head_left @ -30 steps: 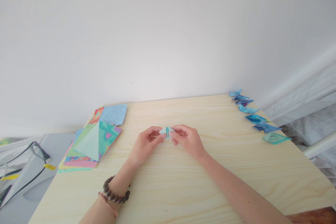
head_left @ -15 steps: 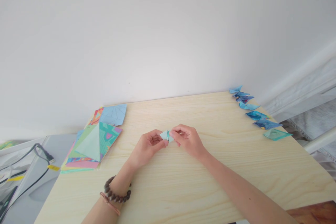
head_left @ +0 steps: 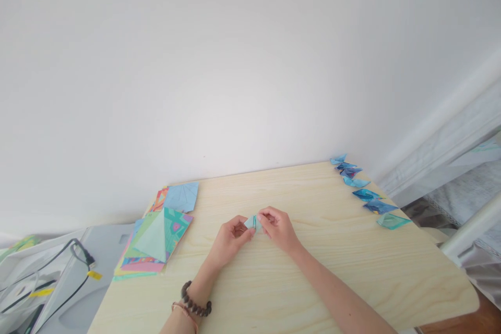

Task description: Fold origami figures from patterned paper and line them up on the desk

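Observation:
Between my two hands is a small piece of folded origami paper [head_left: 252, 222], pale green with a darker green strip across it. My left hand [head_left: 231, 237] pinches its left side between thumb and fingers. On the right side, my right hand [head_left: 278, 227] grips the paper's edge with thumb and forefinger. Both hands are over the middle of the wooden table [head_left: 274, 282], and the fingers cover part of the paper. A dark bead bracelet [head_left: 194, 307] circles my left wrist.
Several folded paper shapes [head_left: 368, 195], blue and green, line the table's right edge. Stacked origami sheets [head_left: 156, 240] lie at the left, by a blue creased sheet [head_left: 182, 197]. Beyond the left edge, a black cable [head_left: 80, 284] crosses a grey surface. A white wall [head_left: 250, 62] borders the back.
The camera view has shifted, so the table sits lower in the picture. Both hands still hold the folded paper, with the right fingers now nearer its upper right edge.

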